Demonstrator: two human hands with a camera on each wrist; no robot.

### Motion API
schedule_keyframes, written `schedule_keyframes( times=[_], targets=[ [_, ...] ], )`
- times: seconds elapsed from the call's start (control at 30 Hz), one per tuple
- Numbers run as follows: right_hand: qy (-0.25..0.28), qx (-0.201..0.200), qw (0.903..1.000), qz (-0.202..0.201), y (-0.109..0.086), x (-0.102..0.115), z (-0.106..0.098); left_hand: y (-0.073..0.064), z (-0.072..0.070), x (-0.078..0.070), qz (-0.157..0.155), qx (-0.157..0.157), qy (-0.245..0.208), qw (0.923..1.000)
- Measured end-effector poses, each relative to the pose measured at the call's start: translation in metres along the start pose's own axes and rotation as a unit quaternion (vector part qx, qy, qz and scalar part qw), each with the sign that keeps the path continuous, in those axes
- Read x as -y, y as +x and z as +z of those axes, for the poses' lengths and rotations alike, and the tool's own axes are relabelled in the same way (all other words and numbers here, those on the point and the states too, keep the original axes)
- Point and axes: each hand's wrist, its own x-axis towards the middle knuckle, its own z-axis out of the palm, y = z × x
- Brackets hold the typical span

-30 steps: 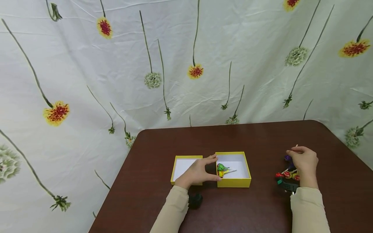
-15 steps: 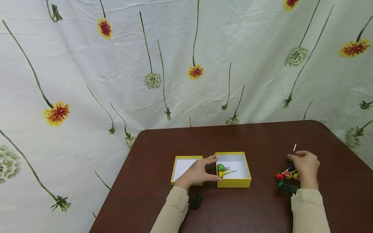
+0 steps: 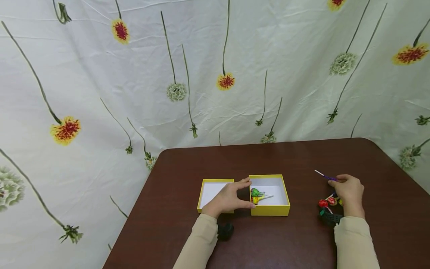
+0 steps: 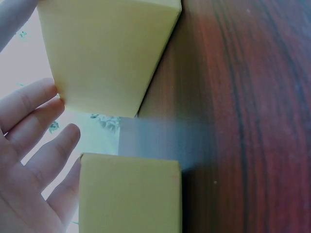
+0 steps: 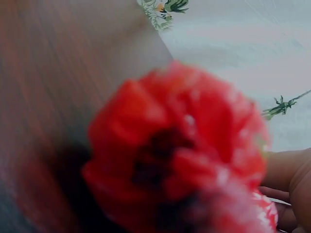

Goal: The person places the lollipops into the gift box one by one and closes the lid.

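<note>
My left hand (image 3: 228, 200) touches the left side of a yellow box (image 3: 270, 211), thumb near its front corner and fingers at the back. In the left wrist view, fairly straight fingers (image 4: 46, 109) meet the rim. Inside the white-lined box lie a green lollipop (image 3: 256, 192) and a yellow lollipop (image 3: 260, 199). On the right, my right hand (image 3: 351, 191) pinches a purple-wrapped lollipop (image 3: 330, 178), its white stick pointing left and away; the candy end is hidden by the fingers. Red lollipops (image 3: 323, 203) lie beneath that hand, and one red lollipop (image 5: 180, 141) fills the right wrist view, blurred.
Left of the box stands a shallower yellow box part (image 3: 215, 181) with a white inside, partly behind my left hand. Both rest on a dark brown table (image 3: 235, 160). A flowered white cloth (image 3: 208, 112) hangs beyond the table's back edge.
The purple lollipop has come out from behind my right fingers, and its stick has swung from upright to pointing left. My left hand and the boxes stay put.
</note>
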Motion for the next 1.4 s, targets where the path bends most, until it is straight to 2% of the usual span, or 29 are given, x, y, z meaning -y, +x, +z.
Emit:
schedule_keyframes(
  times=[0.2,0.73,1.07,1.4],
  targets=[
    [-0.022,0.002,0.9995,-0.020,-0.001,-0.001,0.003,0.000,0.001,0.001,0.001,-0.001,-0.009,1.0000],
    [-0.043,0.024,0.9982,-0.033,-0.007,0.006,-0.001,-0.001,0.003,0.001,0.007,-0.001,-0.003,1.0000],
    [-0.021,0.017,0.9948,-0.098,-0.010,0.031,-0.006,-0.001,0.002,0.002,0.004,-0.004,0.003,1.0000],
    [0.002,0.035,0.9832,-0.179,-0.025,0.071,-0.014,-0.001,-0.001,-0.001,0.001,0.002,-0.007,1.0000]
  ],
)
